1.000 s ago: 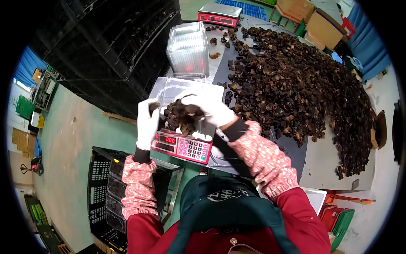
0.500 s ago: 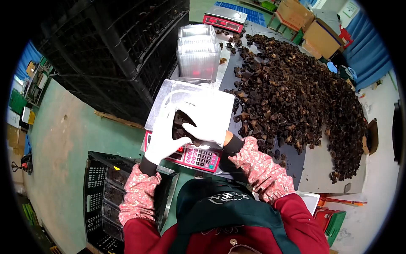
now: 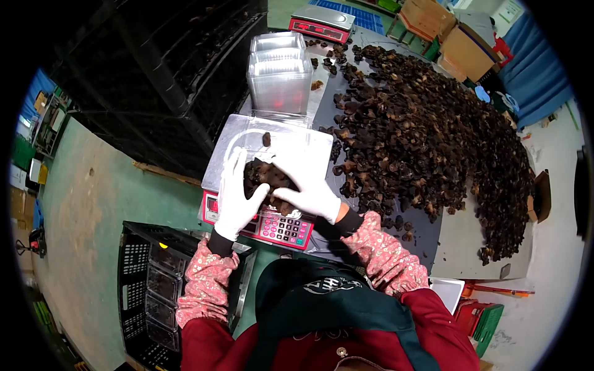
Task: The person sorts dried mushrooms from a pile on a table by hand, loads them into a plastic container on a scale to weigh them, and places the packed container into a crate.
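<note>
A red scale (image 3: 286, 230) with a metal plate stands near the table's front edge. A clear plastic container on it holds a dark clump of wood ear mushrooms (image 3: 270, 175). My left hand (image 3: 235, 196), white-gloved, lies against the clump's left side, thumb and fingers spread. From the right, my gloved right hand (image 3: 310, 190) touches the clump, its thumb and fingers apart. One loose mushroom piece (image 3: 266, 139) lies above the clump, at the container's open lid. Part of the scale's display is covered by my left hand.
A large mushroom pile (image 3: 421, 130) covers the table's right side. Stacked clear containers (image 3: 279, 77) stand behind the scale, a second scale (image 3: 322, 23) farther back. Black crates (image 3: 167, 80) tower at the left. Below left, a black crate (image 3: 133, 290) holds packed boxes.
My left hand has moved from beside the container onto the clump, then opened slightly from it. My right hand has shifted lower. A mushroom piece now shows above the clump.
</note>
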Motion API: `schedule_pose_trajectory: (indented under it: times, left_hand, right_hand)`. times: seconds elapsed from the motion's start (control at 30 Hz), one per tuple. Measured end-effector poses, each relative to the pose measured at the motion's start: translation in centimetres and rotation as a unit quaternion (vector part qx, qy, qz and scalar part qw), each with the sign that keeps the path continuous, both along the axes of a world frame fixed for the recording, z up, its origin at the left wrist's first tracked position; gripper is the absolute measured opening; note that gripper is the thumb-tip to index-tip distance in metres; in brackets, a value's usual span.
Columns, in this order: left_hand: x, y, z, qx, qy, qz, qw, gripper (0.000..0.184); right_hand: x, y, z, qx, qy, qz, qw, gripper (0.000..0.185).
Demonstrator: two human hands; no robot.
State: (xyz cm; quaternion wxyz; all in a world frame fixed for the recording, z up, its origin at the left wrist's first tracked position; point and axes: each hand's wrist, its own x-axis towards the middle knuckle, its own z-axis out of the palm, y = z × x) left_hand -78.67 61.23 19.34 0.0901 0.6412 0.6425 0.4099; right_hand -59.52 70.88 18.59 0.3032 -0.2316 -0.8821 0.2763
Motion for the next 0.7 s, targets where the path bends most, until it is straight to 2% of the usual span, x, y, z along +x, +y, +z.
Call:
schedule_pose_trajectory:
  times: [0.03, 0.07, 0.1, 0.17, 0.23, 0.3, 0.37, 0.4, 0.43, 0.47, 0.5, 0.57, 0.63, 0.7]
  left_hand:
    - [0.5, -0.1, 0.4, -0.010, 0.036, 0.004, 0.999, 0.096]
    - [1.1, -0.2, 1.0, -0.059, 0.127, -0.008, 0.990, 0.100]
    - [1.6, -0.2, 1.4, -0.105, 0.216, -0.020, 0.971, 0.105]
    - [2.6, 0.4, 0.4, -0.101, 0.242, 0.050, 0.964, 0.110]
    - [2.9, 0.5, 0.9, -0.158, 0.257, 0.067, 0.951, 0.111]
    - [3.4, 0.9, 0.8, -0.176, 0.271, 0.102, 0.941, 0.112]
    - [3.4, 0.6, 0.7, -0.171, 0.247, 0.104, 0.948, 0.108]
    - [3.0, 0.4, 0.8, -0.163, 0.226, 0.090, 0.956, 0.104]
    - [2.5, 0.2, 1.0, -0.154, 0.203, 0.075, 0.964, 0.101]
    - [1.7, 0.4, 1.3, -0.107, 0.186, 0.076, 0.974, 0.091]
    - [1.3, 1.0, 1.8, -0.026, 0.204, 0.112, 0.972, 0.070]
    - [0.2, 3.2, 3.7, -0.028, -0.081, 0.077, 0.993, 0.045]
    - [-1.0, 7.2, 2.5, 0.029, 0.015, 0.077, 0.996, 0.029]
    - [-1.5, 11.0, 1.5, -0.061, 0.139, 0.075, 0.986, 0.027]
  right_hand:
    - [-0.2, -0.2, -0.8, 0.091, -0.043, 0.002, 0.995, 0.063]
    - [-0.3, -0.2, -1.1, 0.076, -0.039, 0.002, 0.996, 0.066]
    - [-0.2, 0.4, -1.3, -0.012, -0.013, 0.009, 1.000, 0.065]
    - [0.0, 1.2, -1.0, -0.074, 0.021, 0.027, 0.997, 0.065]
    - [1.0, 1.4, -0.4, -0.064, 0.021, 0.036, 0.997, 0.065]
    - [3.1, 1.3, 0.5, -0.179, 0.081, 0.018, 0.980, 0.061]
    - [5.8, 1.0, 0.2, -0.279, 0.157, -0.050, 0.946, 0.046]
    - [8.0, 1.0, 0.1, -0.220, 0.150, -0.078, 0.961, 0.043]
    - [10.1, 0.6, 0.4, -0.285, 0.169, -0.106, 0.937, 0.038]
    - [12.1, 0.5, 0.2, -0.289, 0.146, -0.148, 0.935, 0.032]
    - [14.2, 0.3, -1.0, -0.325, 0.157, -0.174, 0.916, 0.027]
    - [17.4, -0.9, -1.3, -0.375, 0.180, -0.210, 0.885, 0.024]
    - [19.5, -2.1, -1.7, -0.376, 0.179, -0.249, 0.874, 0.024]
    - [21.2, -2.9, -2.6, -0.380, 0.190, -0.259, 0.868, 0.025]
